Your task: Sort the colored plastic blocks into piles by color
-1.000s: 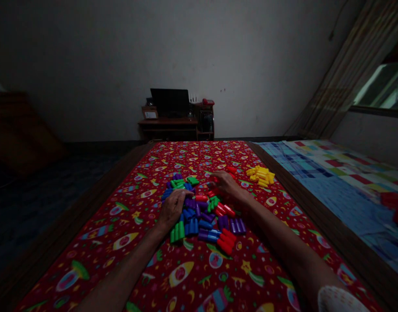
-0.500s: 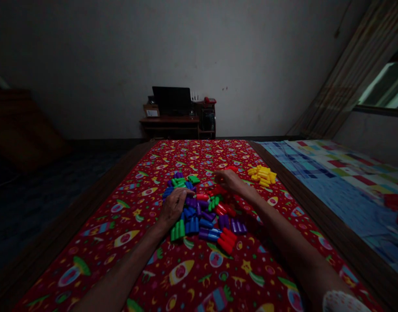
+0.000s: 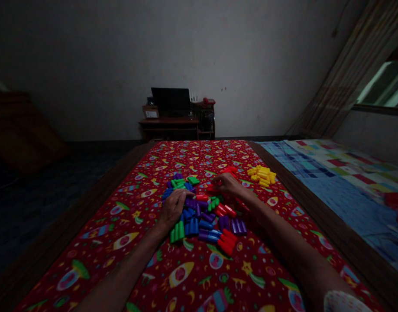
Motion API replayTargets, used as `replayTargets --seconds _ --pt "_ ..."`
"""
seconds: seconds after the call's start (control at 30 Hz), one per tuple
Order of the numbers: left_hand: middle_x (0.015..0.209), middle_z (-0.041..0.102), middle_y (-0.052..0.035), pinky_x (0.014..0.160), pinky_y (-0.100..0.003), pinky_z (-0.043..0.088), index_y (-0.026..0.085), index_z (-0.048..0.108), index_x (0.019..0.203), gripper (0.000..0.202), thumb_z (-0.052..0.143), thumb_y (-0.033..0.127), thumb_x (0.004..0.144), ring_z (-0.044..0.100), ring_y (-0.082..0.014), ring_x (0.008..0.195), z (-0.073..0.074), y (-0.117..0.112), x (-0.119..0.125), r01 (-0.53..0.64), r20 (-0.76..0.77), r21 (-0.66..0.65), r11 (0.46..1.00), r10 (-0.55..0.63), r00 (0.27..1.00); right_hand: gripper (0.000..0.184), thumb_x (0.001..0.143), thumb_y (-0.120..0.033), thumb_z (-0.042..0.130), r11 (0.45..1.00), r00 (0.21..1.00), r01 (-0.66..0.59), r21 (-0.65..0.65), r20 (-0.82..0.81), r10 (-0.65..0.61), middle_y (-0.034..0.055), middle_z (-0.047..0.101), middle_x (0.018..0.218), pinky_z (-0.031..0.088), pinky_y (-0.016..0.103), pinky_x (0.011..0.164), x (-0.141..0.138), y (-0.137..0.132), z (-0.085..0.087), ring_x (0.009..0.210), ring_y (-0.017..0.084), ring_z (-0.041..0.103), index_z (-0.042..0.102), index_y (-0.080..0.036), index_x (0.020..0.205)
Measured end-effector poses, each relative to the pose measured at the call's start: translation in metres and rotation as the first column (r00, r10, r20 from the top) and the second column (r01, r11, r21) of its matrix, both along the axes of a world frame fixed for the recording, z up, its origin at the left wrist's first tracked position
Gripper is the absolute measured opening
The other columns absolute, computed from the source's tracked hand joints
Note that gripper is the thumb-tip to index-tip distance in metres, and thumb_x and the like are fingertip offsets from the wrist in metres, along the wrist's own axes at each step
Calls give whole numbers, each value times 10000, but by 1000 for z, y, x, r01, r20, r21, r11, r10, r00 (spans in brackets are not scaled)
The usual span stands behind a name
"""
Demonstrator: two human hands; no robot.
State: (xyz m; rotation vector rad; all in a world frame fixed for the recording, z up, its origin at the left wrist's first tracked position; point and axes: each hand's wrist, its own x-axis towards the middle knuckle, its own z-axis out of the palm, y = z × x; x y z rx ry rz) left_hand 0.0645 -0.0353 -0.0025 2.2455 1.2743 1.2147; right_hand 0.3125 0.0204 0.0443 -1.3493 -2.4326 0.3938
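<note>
On the cloth-covered bench, mixed blocks sprawl at the dial's centre, the yellow blocks well apart towards two o'clock. The left hand lies at nine, fingers close together along the pile's edge; the right hand bends over red blocks towards one. Whether either grips a piece, I cannot tell. A brushing wrist could scatter loose pieces, crowding could drag neighbours along, and dim light could pass blue for purple.

A red patterned cloth bears coloured blocks.
</note>
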Motion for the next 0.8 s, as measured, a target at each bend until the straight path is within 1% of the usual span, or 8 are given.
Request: replayTargets --seconds 0.1,0.2,0.3,0.43,0.53,0.6,0.7,0.8 --pt "950 713 -73 941 -366 506 192 703 888 498 264 405 988 645 -212 972 0 1 0 3 6 8 1000 -3 1000 239 841 -191 608 980 982 175 99 -95 -165 79 756 973 458 234 746 11 8 0 884 192 685 758 -177 1027" --pt "952 716 -68 965 -368 493 195 701 888 486 268 392 988 641 -208 973 1 0 0 6 1 13 1000 -6 1000 267 863 -199 581 921 937 346 179 -120 -328 104 750 1025 472 271 790 27 16 -5 934 219 683 748 -184 1071" --pt "961 714 -63 977 -366 488 196 704 891 490 264 389 989 638 -204 983 1 0 1 3 -6 6 1000 -3 1000 285 872 -196 564 892 914 405 199 -94 -394 117 746 1038 478 288 807 39 20 -9 959 227 675 732 -169 1100" --pt "965 713 -66 976 -372 489 191 705 891 494 263 388 989 636 -208 988 1 -1 0 0 -2 4 1000 0 1000 328 880 -157 534 915 940 341 218 -44 -340 113 739 1056 462 268 783 30 7 2 945 210 669 687 -163 1170" --pt "969 716 -64 971 -370 491 195 703 888 479 274 383 986 637 -205 986 1 0 0 -3 -4 -3 1000 3 1000 318 888 -197 563 976 972 164 145 144 -185 114 732 1052 437 252 750 8 -19 18 929 203 665 665 -171 1187" --pt "968 719 -60 972 -370 490 200 703 882 479 272 383 985 637 -203 986 1 0 0 0 -7 -7 1000 0 1000 306 902 -267 567 992 945 86 94 309 -111 135 714 1087 429 268 754 -7 -37 24 978 226 651 666 -163 1172" --pt "963 720 -58 970 -376 493 203 705 877 486 268 388 984 637 -206 986 0 1 0 -4 -6 -1 1000 4 1000 314 948 -267 471 994 882 90 66 459 -111 157 683 1146 429 287 757 -19 -52 24 1038 245 633 661 -149 1169" --pt "960 717 -62 973 -381 493 199 707 885 484 273 390 984 637 -208 988 -2 1 0 -11 -7 3 1000 11 1000 333 951 -257 459 994 857 102 28 504 -103 156 668 1186 438 279 775 -17 -50 23 1080 239 620 647 -141 1200"
